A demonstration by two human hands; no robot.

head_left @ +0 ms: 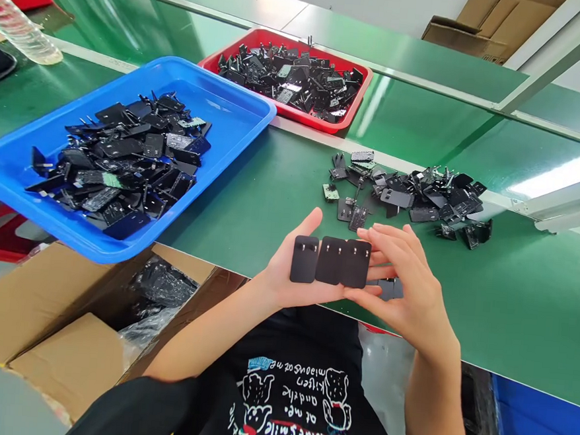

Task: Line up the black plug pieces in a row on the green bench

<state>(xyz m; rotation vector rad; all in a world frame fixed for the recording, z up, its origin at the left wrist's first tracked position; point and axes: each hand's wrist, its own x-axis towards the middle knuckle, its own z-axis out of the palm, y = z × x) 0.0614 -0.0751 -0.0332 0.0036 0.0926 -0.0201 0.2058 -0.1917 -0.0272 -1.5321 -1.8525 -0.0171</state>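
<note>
Three black earring cards (329, 268), each with a pair of small shiny studs near its top edge, are held side by side in front of me. My left hand (283, 265) supports them from below and behind, its thumb raised beside the leftmost card. At the other end, my right hand (412, 279) curves around the edge of the rightmost card, with fingertips at its top and bottom corners. Behind the right fingers, more dark cards (391, 289) lie on the table, partly hidden. A loose heap of similar black cards (425, 197) spreads just beyond my hands.
On the left, a blue tray (237, 124) holds a pile of black cards. Behind it stands a red tray (363, 83) full of more. A cardboard box (69, 354) with plastic wrap sits below the green table (522, 306). A metal frame post (562, 57) rises at right.
</note>
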